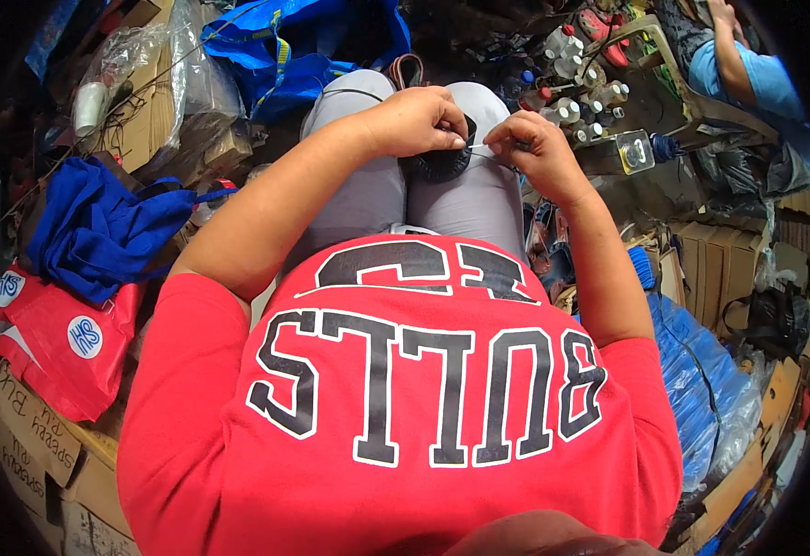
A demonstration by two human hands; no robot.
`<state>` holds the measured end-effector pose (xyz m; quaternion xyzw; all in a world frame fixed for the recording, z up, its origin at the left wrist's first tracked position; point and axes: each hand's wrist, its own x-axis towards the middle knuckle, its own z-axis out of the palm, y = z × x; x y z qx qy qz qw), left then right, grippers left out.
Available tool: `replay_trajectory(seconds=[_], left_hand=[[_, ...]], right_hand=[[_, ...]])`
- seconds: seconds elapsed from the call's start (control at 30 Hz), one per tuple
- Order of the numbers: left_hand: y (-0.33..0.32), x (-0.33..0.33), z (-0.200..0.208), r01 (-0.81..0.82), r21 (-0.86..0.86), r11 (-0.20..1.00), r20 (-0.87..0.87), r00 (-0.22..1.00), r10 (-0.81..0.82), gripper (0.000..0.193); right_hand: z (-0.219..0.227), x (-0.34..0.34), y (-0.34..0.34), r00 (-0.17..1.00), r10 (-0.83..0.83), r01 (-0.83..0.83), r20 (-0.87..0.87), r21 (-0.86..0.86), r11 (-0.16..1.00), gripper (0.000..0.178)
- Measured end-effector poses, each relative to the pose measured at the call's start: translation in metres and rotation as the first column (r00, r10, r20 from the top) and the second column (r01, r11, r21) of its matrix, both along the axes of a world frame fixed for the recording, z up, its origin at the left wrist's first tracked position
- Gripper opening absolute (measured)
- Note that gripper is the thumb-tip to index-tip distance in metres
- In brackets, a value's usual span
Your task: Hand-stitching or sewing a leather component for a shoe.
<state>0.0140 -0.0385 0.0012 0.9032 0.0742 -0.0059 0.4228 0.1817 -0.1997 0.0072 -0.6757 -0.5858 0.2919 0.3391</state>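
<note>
A black, rounded piece (444, 167) with a ribbed-looking edge rests on my lap between my knees; its exact kind is too small to tell. Over its upper edge my left hand (426, 122) curls, thumb and fingers pinched together at the piece. My right hand (537, 150) is raised just to the right, above my right thigh, with its thumb and fingertips closed. From those fingertips a thin pale strand (479, 145) stretches left toward the black piece. Whether it is a thread or a needle cannot be made out. Grey trousers (354, 190) cover my legs beneath.
Left lie a blue cloth bag (99, 227), a red bag (76, 343) and cardboard boxes (30, 435). A large blue bag (303, 46) lies ahead. Several plastic bottles (567, 111) stand ahead right, near a person's arm (734, 60). Blue plastic wrapping (692, 380) and cardboard (715, 269) lie right.
</note>
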Motion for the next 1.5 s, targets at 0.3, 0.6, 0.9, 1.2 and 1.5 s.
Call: replay_trajectory(seconds=[0.3, 0.6, 0.9, 1.2, 1.5], left_hand=[[0.005, 0.002, -0.017, -0.017, -0.352, 0.936, -0.033, 0.999, 0.005, 0.018], [0.009, -0.002, -0.011, 0.029, -0.420, 0.907, -0.137, 0.986, -0.096, 0.024], [0.008, 0.001, 0.000, 0.144, -0.254, 0.957, -0.137, 0.973, -0.183, 0.028], [0.015, 0.013, -0.019, 0.053, -0.170, 0.984, 0.047, 0.998, -0.046, 0.024], [-0.026, -0.032, -0.004, -0.270, 0.149, 0.951, 0.190, 0.952, 0.241, 0.021]], right_hand=[[-0.025, -0.011, -0.004, 0.987, -0.056, 0.064, -0.152, 0.051, 0.997, 0.014], [-0.010, -0.036, -0.020, 0.994, -0.100, 0.095, 0.041, 0.107, 0.990, 0.017], [0.032, -0.043, 0.009, 0.755, 0.204, -0.197, 0.623, -0.081, 0.977, 0.022], [0.016, -0.018, 0.016, 0.929, 0.205, -0.180, 0.308, -0.107, 0.978, 0.014], [-0.003, 0.006, -0.019, 0.912, -0.154, 0.059, -0.380, -0.250, 0.966, 0.019]])
